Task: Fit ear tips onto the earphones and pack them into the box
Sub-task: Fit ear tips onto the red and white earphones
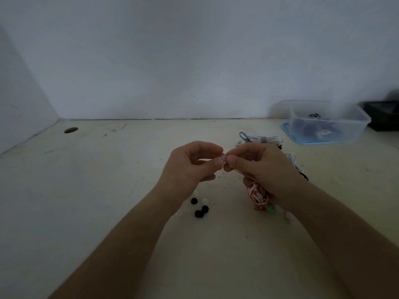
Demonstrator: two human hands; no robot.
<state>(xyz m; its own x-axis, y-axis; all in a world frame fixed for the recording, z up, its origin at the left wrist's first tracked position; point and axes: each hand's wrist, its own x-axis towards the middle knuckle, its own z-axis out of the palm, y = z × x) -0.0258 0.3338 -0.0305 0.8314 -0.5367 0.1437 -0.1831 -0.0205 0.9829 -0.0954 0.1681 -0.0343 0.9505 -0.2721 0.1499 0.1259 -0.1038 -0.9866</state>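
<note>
**Fig. 1. Fitting an ear tip, seen from my head.** My left hand (pixel 192 167) pinched a small translucent ear tip (pixel 224 158) between thumb and forefinger, with the other fingers curled beneath. My right hand (pixel 259 169) met it fingertip to fingertip and pinched the bud end of the red-and-white earphones (pixel 258 196). The bud itself was hidden behind my fingers, so I could not tell whether the tip was seated on it. The coiled cable hung beneath my right palm.

Three black ear tips (pixel 198 213) lay on the table (pixel 108 190) below my left wrist, between my forearms. Two white ear tips (pixel 204 200) lay close beside them.

Just beyond my right knuckles lay white earphones (pixel 265 139) bound with a blue tie (pixel 244 135).

The clear box (pixel 328 120) stood well beyond and to the right of my right hand, on a blue lid (pixel 302 141). Something dark and striped showed inside it, too blurred to identify. A black tray (pixel 382 115) sat to the right of the box.

Far beyond and to the left of my left hand, a round hole (pixel 70 130) opened in the table.
</note>
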